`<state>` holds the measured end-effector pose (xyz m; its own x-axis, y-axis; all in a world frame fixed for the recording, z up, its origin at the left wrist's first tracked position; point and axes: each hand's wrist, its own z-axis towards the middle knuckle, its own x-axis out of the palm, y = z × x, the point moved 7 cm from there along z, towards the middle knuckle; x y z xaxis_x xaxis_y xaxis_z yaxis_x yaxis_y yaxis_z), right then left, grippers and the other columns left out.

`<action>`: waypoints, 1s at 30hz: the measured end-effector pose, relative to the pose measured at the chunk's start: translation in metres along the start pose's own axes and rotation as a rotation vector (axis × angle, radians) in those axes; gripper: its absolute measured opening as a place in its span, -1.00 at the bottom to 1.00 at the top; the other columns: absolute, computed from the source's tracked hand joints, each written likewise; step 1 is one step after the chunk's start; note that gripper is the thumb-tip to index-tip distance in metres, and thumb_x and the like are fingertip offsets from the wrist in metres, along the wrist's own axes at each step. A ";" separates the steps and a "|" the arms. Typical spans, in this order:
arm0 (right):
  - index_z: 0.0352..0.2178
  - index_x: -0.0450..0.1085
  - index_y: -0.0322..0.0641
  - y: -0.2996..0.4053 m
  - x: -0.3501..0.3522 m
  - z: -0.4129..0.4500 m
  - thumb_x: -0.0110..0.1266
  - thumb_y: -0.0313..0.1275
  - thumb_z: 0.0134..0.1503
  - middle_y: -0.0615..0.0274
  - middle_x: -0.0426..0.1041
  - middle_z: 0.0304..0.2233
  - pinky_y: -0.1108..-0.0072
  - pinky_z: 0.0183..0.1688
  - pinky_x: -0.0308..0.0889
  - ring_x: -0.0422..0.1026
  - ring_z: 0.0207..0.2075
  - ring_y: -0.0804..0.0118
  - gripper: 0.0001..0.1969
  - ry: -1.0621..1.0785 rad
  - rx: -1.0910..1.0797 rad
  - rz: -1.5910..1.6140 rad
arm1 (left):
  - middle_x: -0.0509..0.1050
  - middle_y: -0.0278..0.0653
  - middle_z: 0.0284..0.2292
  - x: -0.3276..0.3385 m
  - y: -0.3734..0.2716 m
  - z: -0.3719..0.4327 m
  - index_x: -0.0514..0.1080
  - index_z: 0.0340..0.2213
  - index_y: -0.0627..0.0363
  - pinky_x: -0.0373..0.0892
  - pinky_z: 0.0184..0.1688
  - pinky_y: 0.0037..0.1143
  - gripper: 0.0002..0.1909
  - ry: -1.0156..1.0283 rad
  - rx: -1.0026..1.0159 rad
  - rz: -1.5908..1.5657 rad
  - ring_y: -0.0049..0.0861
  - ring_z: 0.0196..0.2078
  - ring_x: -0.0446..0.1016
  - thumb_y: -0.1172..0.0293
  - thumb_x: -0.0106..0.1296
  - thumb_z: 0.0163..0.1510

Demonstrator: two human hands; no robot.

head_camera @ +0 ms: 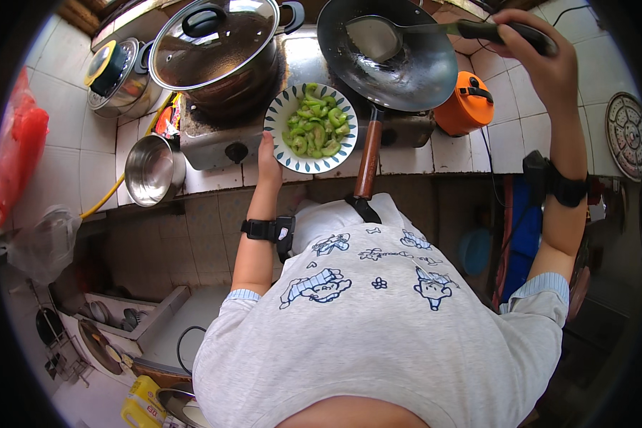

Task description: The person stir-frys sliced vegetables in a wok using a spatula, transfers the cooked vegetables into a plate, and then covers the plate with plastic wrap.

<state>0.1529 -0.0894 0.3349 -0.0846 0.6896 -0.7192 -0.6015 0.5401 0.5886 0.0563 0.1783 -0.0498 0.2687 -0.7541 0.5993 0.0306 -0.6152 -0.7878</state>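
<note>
My left hand (269,163) grips the left rim of a white dish (321,167) with a blue leaf pattern. Cooked slices of a green vegetable (315,125) lie in it. Raised at the upper right, my right hand (545,59) is closed around the dark handle of a metal wok spatula (374,38). The spatula's blade is over the inside of a dark wok (425,80), which holds no visible pieces of food. Its wooden handle (369,158) points toward my body, just right of the dish.
A large lidded pot (219,59) stands on the gas stove (208,147), left of the wok. An orange container (464,109) sits to the right. A small steel pan (154,171) and a glass-lidded pot (131,96) are on the left. A yellow hose (104,198) runs past the counter edge.
</note>
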 end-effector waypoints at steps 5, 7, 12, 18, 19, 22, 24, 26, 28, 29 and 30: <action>-0.42 0.36 -0.49 -0.023 -0.021 -0.047 -0.05 -0.55 -0.07 0.04 0.40 -0.44 0.56 -0.40 0.44 0.46 -0.48 0.23 -0.83 -0.256 0.000 0.288 | 0.21 -0.14 -0.05 0.003 -0.020 -0.016 0.06 -0.03 0.29 0.12 0.01 -0.47 -0.44 0.018 -0.003 -0.082 -0.40 -0.01 0.20 0.04 -0.37 0.11; -0.43 0.33 -0.54 -0.038 -0.020 -0.068 -0.13 -0.59 -0.09 0.01 0.37 -0.48 0.51 -0.42 0.44 0.45 -0.52 0.16 -0.82 -0.348 0.016 0.419 | 0.22 -0.14 -0.07 0.006 -0.024 -0.021 0.08 -0.05 0.34 0.14 -0.02 -0.51 -0.42 -0.014 -0.052 -0.061 -0.45 -0.04 0.23 0.04 -0.37 0.11; -0.43 0.31 -0.52 -0.057 -0.013 -0.099 -0.10 -0.52 -0.14 0.02 0.35 -0.51 0.48 -0.43 0.41 0.43 -0.58 0.15 -0.77 -0.398 0.029 0.439 | 0.22 -0.13 -0.07 0.023 -0.037 -0.026 0.07 -0.03 0.31 0.17 -0.03 -0.49 -0.39 0.015 -0.082 -0.062 -0.43 -0.04 0.24 -0.01 -0.36 0.09; -0.44 0.31 -0.51 -0.054 -0.003 -0.115 -0.10 -0.55 -0.17 -0.07 0.37 -0.47 0.43 -0.41 0.43 0.44 -0.52 0.13 -0.78 -0.363 -0.023 0.390 | 0.21 -0.10 -0.06 0.041 -0.046 -0.032 0.05 -0.02 0.29 0.18 -0.02 -0.47 -0.38 0.000 -0.113 -0.095 -0.39 -0.03 0.23 -0.02 -0.36 0.09; -0.44 0.31 -0.50 -0.055 -0.001 -0.116 -0.08 -0.56 -0.19 -0.08 0.37 -0.47 0.42 -0.38 0.43 0.43 -0.49 0.14 -0.79 -0.356 -0.008 0.375 | 0.21 -0.10 -0.06 0.042 -0.047 -0.031 0.05 -0.02 0.29 0.18 -0.02 -0.47 -0.38 0.014 -0.110 -0.100 -0.39 -0.03 0.23 -0.02 -0.36 0.09; -0.48 0.36 -0.45 -0.058 0.012 -0.116 -0.03 -0.60 -0.20 0.18 0.38 -0.52 0.71 -0.46 0.30 0.34 -0.58 0.48 -0.83 -0.356 0.045 0.401 | 0.21 -0.10 -0.06 0.052 -0.052 -0.032 0.05 -0.02 0.29 0.19 -0.02 -0.46 -0.38 0.031 -0.109 -0.097 -0.38 -0.02 0.22 -0.02 -0.36 0.09; -0.48 0.38 -0.38 -0.060 0.022 -0.118 -0.01 -0.59 -0.20 0.30 0.39 -0.57 0.83 -0.56 0.13 0.23 -0.63 0.65 -0.84 -0.314 0.097 0.397 | 0.21 -0.11 -0.06 0.056 -0.053 -0.032 0.05 -0.02 0.29 0.18 -0.02 -0.47 -0.39 0.020 -0.115 -0.093 -0.39 -0.02 0.22 -0.02 -0.37 0.09; -0.49 0.39 -0.37 -0.066 0.028 -0.120 -0.01 -0.57 -0.22 0.31 0.39 -0.57 0.82 -0.57 0.12 0.22 -0.65 0.65 -0.83 -0.326 0.106 0.409 | 0.21 -0.11 -0.06 0.058 -0.050 -0.030 0.05 -0.03 0.29 0.18 -0.02 -0.47 -0.39 0.014 -0.108 -0.095 -0.40 -0.02 0.22 -0.01 -0.38 0.09; -0.49 0.38 -0.38 -0.073 0.020 -0.119 -0.01 -0.57 -0.22 0.29 0.39 -0.56 0.82 -0.56 0.14 0.24 -0.63 0.63 -0.83 -0.361 0.106 0.410 | 0.21 -0.12 -0.06 0.060 -0.051 -0.032 0.06 -0.03 0.29 0.17 -0.02 -0.48 -0.40 -0.001 -0.099 -0.098 -0.40 -0.02 0.22 -0.01 -0.38 0.10; -0.49 0.38 -0.38 -0.076 0.016 -0.119 -0.02 -0.57 -0.22 0.28 0.39 -0.56 0.82 -0.54 0.15 0.26 -0.62 0.61 -0.83 -0.398 0.108 0.405 | 0.21 -0.12 -0.06 0.061 -0.052 -0.034 0.07 -0.03 0.29 0.17 -0.02 -0.48 -0.41 -0.026 -0.103 -0.095 -0.41 -0.02 0.22 0.00 -0.38 0.10; -0.49 0.37 -0.42 -0.077 0.010 -0.117 -0.05 -0.57 -0.22 0.19 0.39 -0.55 0.76 -0.48 0.27 0.35 -0.59 0.48 -0.82 -0.455 0.121 0.446 | 0.22 -0.13 -0.06 0.061 -0.053 -0.035 0.07 -0.04 0.29 0.16 -0.02 -0.48 -0.42 -0.052 -0.105 -0.091 -0.41 -0.02 0.22 0.01 -0.38 0.10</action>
<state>0.1053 -0.1804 0.2392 0.0554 0.9814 -0.1839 -0.4900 0.1872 0.8514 0.0371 0.1562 0.0333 0.3189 -0.6830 0.6571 -0.0436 -0.7031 -0.7097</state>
